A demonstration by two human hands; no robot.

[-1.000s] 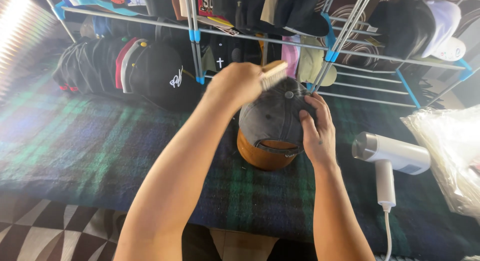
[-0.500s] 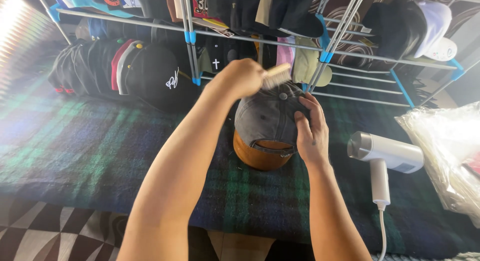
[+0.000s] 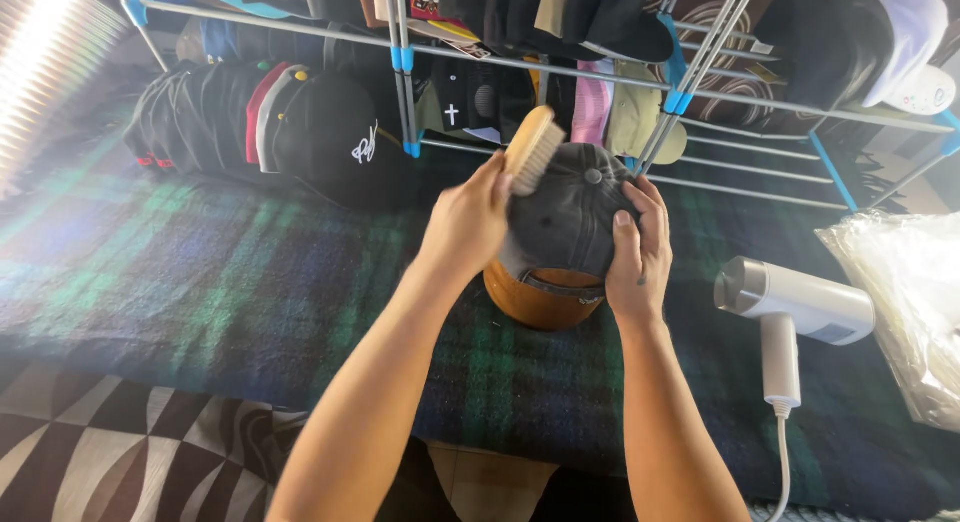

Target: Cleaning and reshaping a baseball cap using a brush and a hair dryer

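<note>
Item: grey cap (image 3: 565, 217) on brown form (image 3: 540, 297), mid-blanket (image 3: 200, 282), near the rack (image 3: 560, 72).
Right hand (image 3: 640, 247): I clasp the cap's side, steadying it.
Left hand (image 3: 470, 222): closed round wooden brush (image 3: 533, 147), bristles at crown.
Method, I judge: short light strokes, form pinned firm.
</note>
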